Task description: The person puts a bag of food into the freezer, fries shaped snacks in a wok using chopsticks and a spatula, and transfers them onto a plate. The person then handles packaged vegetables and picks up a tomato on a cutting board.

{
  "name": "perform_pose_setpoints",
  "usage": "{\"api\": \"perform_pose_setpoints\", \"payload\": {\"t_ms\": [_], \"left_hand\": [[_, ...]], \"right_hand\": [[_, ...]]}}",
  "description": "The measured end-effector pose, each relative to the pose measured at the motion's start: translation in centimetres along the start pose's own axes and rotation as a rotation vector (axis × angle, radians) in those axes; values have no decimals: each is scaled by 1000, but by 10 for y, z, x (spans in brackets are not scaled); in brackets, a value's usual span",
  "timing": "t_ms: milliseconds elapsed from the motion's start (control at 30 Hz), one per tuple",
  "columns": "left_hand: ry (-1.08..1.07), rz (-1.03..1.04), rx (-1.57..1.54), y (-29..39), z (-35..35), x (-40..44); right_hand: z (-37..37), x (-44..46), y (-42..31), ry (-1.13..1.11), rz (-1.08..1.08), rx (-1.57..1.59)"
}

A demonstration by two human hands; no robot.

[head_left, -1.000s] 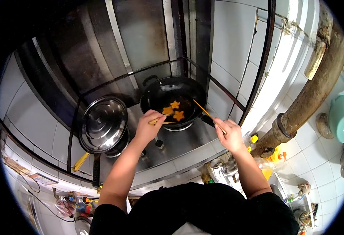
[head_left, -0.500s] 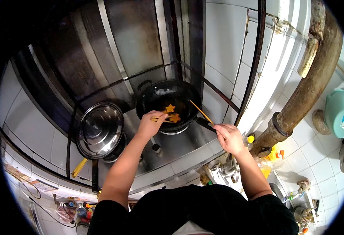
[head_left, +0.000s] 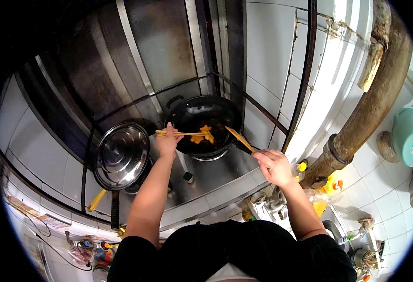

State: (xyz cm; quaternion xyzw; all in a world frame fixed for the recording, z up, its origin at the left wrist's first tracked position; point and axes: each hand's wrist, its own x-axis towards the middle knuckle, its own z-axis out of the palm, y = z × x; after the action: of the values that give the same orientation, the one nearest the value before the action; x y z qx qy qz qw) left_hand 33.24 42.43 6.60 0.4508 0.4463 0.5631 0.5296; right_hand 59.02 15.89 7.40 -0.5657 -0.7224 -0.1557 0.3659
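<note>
Chopsticks (head_left: 187, 134) are gripped in my left hand (head_left: 167, 142), which is over the left side of the black wok (head_left: 216, 105). Their tips touch golden star-shaped pieces of food (head_left: 207, 135), which lie close together in the bottom of the wok. My right hand (head_left: 276, 168) is closed around a flat wooden spatula (head_left: 240, 139) at the wok's right side. Part of the dark wok handle (head_left: 242, 147) shows under the spatula. Whether my right fingers also grip this handle, I cannot tell.
Left of the wok, a pan with a shiny metal lid (head_left: 123, 152) sits on the steel stove (head_left: 202, 176). A black metal rail (head_left: 258, 105) runs behind the stove. On the right are a thick pipe (head_left: 352, 129), a yellow-capped bottle (head_left: 300, 168) and a green pan (head_left: 408, 134).
My left hand has moved left and slightly up, so more of the chopsticks shows. The food pieces are closer together. The spatula has turned to show its flat side.
</note>
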Motion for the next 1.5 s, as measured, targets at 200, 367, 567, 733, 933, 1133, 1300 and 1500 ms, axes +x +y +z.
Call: {"api": "perform_pose_setpoints", "payload": {"t_ms": [200,367,567,733,933,1133,1300,1500], "left_hand": [[-79,7,167,11,-5,-3],[-115,90,235,-3,-1,-8],[-128,139,252,-7,5,-13],[-138,210,486,24,0,-34],[-148,192,391,23,-2,-34],[-151,204,247,0,4,-24],[-178,273,412,22,0,-39],[-245,233,433,11,23,-50]], "right_hand": [[-6,4,-1,-59,-37,-10],[-5,4,-2,-60,-5,-13],[-5,3,-4,-34,-18,0],[-8,4,-4,-45,-37,-7],[-9,2,-1,-76,-37,-2],[-10,7,1,-138,-35,-36],[-8,6,2,-185,-2,-72],[-3,6,3,-231,25,-151]]}}
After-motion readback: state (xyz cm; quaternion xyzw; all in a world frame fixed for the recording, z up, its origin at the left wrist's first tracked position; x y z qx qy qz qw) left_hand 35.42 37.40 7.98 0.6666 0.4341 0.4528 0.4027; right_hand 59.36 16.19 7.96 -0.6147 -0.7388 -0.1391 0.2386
